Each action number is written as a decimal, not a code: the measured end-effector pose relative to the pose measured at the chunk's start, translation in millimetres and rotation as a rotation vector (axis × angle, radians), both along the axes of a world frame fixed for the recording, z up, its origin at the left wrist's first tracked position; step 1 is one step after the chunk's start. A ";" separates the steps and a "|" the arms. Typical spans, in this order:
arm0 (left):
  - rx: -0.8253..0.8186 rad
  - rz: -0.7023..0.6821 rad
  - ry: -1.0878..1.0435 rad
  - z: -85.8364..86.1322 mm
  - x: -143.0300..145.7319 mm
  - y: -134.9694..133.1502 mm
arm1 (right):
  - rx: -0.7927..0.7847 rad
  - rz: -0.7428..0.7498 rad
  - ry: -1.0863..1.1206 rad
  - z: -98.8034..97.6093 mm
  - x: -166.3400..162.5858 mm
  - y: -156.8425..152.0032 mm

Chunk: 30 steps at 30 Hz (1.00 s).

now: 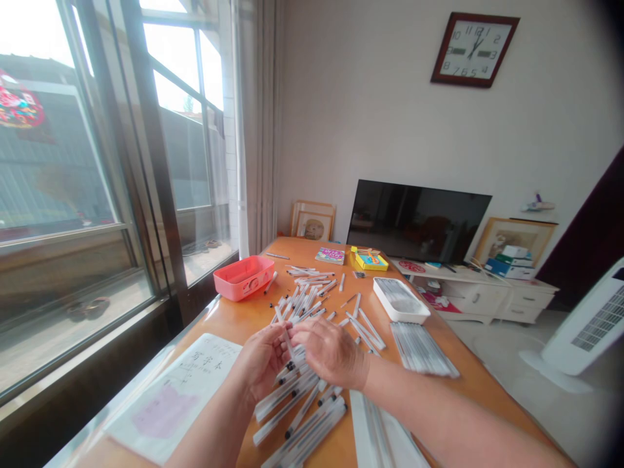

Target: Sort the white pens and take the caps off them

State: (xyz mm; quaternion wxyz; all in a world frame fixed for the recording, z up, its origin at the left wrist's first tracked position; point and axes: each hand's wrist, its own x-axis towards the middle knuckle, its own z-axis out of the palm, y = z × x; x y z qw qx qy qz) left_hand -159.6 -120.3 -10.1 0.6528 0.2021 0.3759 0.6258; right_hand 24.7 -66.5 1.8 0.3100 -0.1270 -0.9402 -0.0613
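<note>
My left hand [263, 363] and my right hand [327, 351] meet over a heap of white pens [302, 396] on the orange table [234, 322]. Both are pinched on one pen [287, 335] that stands slanted between their fingertips. Several more pens [312, 292] lie scattered farther back on the table. A neat row of pens [422, 348] lies to the right of my hands.
A pink plastic box [244, 277] stands at the left rear. A white tray [400, 300] holds pens at the right. An exercise book [180, 390] lies at the left edge. Small colourful boxes [370, 260] sit at the far end, a television [416, 221] behind.
</note>
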 end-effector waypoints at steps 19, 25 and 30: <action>-0.059 0.035 0.208 14.2 3.5 -6.3 | -0.412 -0.856 -0.692 -10.2 42.4 188.7; -0.056 0.033 0.220 15.1 4.9 -8.1 | -0.406 -0.837 -0.717 -9.7 40.1 199.1; -0.055 0.022 0.231 11.5 4.8 -6.7 | -0.363 -0.820 -0.714 -8.0 44.5 199.9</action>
